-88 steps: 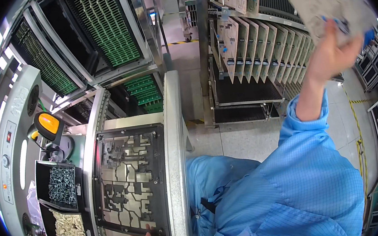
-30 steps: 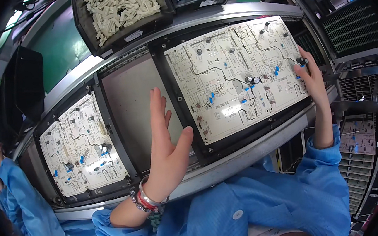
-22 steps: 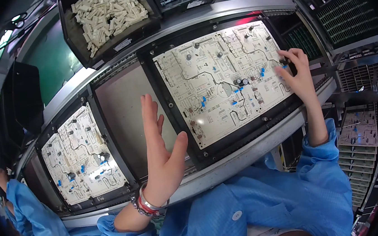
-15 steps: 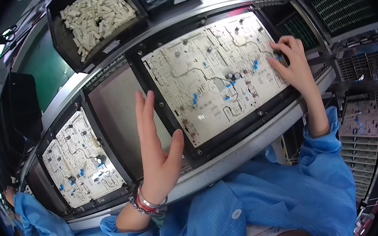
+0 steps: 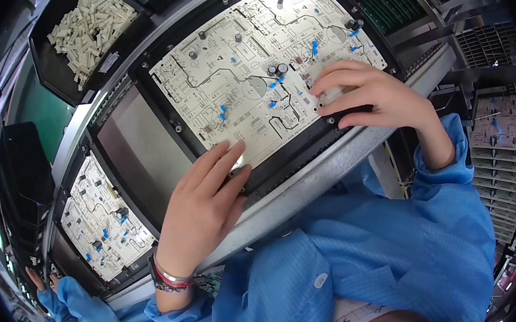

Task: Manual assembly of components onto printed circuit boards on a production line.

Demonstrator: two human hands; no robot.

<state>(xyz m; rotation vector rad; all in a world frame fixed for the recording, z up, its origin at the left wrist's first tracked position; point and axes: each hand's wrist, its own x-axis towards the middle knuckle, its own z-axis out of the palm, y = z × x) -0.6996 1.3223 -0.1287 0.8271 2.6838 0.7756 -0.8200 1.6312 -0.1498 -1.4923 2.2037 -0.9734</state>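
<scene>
A large white circuit board (image 5: 243, 69) lies in a black frame carrier (image 5: 200, 143) in front of me. It bears black cylindrical capacitors (image 5: 277, 70) and small blue components (image 5: 315, 48). My left hand (image 5: 197, 207) rests over the board's near left corner, fingers extended and covering that corner. Reaching in from the right, my right hand (image 5: 376, 97) hovers at or touches the near edge, its fingers spread and curved. No part shows between the fingers of either hand, and whether the right fingertips press on the board I cannot tell.
A black bin (image 5: 50, 63) of white connectors (image 5: 90, 31) stands at the far left. Another populated board (image 5: 105, 216) sits in a carrier further left, near a co-worker's hand (image 5: 35, 278). A metal rail (image 5: 310, 187) runs along my side. Stacked boards (image 5: 500, 156) stand at right.
The board and carrier have shifted left and away in view. My right hand has left the right edge for the near edge; my left hand has come down onto the near left corner.
</scene>
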